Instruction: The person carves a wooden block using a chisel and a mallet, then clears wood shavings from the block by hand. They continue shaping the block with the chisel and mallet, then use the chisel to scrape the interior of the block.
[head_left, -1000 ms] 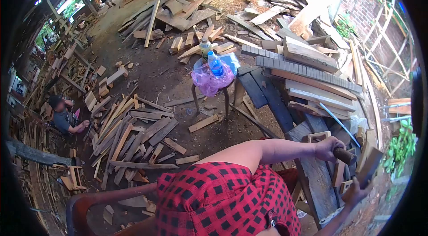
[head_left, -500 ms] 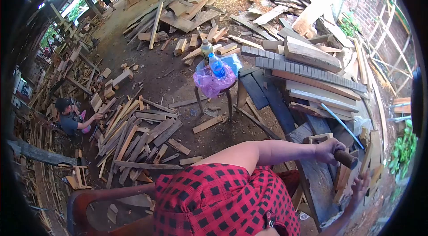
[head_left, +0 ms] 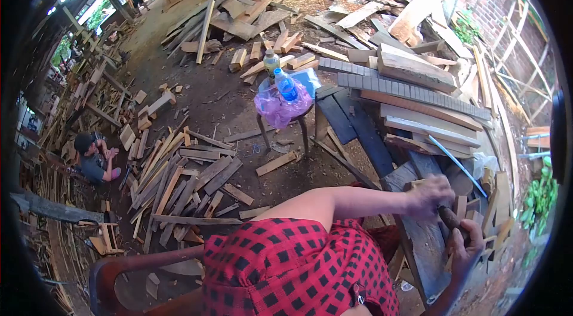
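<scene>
My left hand (head_left: 431, 198), smeared by motion, is over the dark plank at the upper end of a short, dark, rounded wooden piece (head_left: 452, 220). The piece slants down toward my right hand (head_left: 467, 241), whose thumb and fingers close around its lower end. Below both hands lies a long dark plank (head_left: 425, 250), its surface scuffed. Beyond my left hand, short wood blocks and a thin blue rod (head_left: 457, 165) lie among the stacked boards.
A small stool with a pink plastic bag (head_left: 276, 108) carries a blue-labelled bottle (head_left: 285, 86). Stacked boards (head_left: 418, 71) stand beyond it. Loose wood strips (head_left: 191, 175) cover the ground to the left, where another person (head_left: 94, 158) crouches. A reddish-brown chair frame (head_left: 113, 268) is beside me.
My left hand has moved down and slightly left, and the wooden piece has shifted left. My right hand has risen and closed on it. The crouching person has drawn an arm back.
</scene>
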`<state>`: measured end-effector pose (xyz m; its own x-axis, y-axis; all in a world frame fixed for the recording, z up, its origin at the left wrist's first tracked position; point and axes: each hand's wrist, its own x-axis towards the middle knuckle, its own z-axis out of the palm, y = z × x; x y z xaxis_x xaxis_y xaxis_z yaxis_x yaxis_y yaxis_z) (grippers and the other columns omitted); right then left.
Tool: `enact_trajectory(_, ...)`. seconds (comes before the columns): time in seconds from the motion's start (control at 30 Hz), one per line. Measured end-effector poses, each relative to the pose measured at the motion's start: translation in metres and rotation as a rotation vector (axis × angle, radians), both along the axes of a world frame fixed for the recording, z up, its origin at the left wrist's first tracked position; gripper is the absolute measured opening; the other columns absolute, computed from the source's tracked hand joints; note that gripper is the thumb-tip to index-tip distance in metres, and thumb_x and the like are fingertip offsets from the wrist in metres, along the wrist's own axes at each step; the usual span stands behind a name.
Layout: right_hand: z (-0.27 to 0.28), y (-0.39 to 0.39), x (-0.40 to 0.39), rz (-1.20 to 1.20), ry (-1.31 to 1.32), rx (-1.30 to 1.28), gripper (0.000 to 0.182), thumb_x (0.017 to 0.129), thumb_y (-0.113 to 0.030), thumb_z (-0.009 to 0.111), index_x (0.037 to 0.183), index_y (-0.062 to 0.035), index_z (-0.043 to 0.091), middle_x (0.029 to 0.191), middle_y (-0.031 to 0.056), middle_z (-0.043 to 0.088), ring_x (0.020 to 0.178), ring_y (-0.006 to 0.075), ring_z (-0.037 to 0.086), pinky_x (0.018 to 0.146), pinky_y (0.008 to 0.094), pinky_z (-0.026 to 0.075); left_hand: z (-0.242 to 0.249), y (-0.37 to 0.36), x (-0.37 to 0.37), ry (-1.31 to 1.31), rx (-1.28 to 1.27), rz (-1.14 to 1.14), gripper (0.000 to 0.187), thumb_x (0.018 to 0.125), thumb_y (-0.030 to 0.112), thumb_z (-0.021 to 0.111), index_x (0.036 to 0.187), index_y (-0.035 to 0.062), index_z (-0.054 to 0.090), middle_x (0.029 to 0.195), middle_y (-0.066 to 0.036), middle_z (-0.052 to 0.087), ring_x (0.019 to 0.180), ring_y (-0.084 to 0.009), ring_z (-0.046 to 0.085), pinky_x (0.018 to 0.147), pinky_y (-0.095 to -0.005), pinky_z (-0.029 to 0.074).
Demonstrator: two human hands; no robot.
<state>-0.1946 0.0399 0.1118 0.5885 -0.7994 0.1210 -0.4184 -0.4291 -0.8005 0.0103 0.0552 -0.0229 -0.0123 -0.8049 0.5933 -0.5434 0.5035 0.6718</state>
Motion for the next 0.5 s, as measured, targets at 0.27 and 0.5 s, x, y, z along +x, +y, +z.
enact_trajectory(0.27, 0.0, -0.01, -0.002, -0.04, 0.298, 0.269, 0.043, 0.068, -0.001, 0.063, 0.11, 0.0064, 0.061, 0.103, 0.017, 0.065, 0.101, 0.0254, 0.062, 0.093, 0.0338, 0.045, -0.05, 0.014, 0.038, -0.173, 0.245, 0.354, 0.101, 0.053, 0.05, 0.082, 0.134, 0.0037, 0.043, 0.118, -0.015, 0.05, 0.118, -0.0321, 0.044, 0.1, -0.0475, 0.028)
enact_trajectory(0.5, -0.02, -0.017, -0.006, 0.001, 0.298, 0.272, 0.053, 0.067, -0.001, 0.063, 0.119, 0.0056, 0.057, 0.104, 0.0105, 0.063, 0.095, 0.0178, 0.06, 0.088, 0.0289, 0.046, -0.05, 0.017, 0.047, -0.135, 0.242, 0.266, 0.101, 0.048, 0.051, 0.082, 0.131, 0.0051, 0.046, 0.114, -0.014, 0.051, 0.114, -0.029, 0.047, 0.1, -0.0506, 0.026)
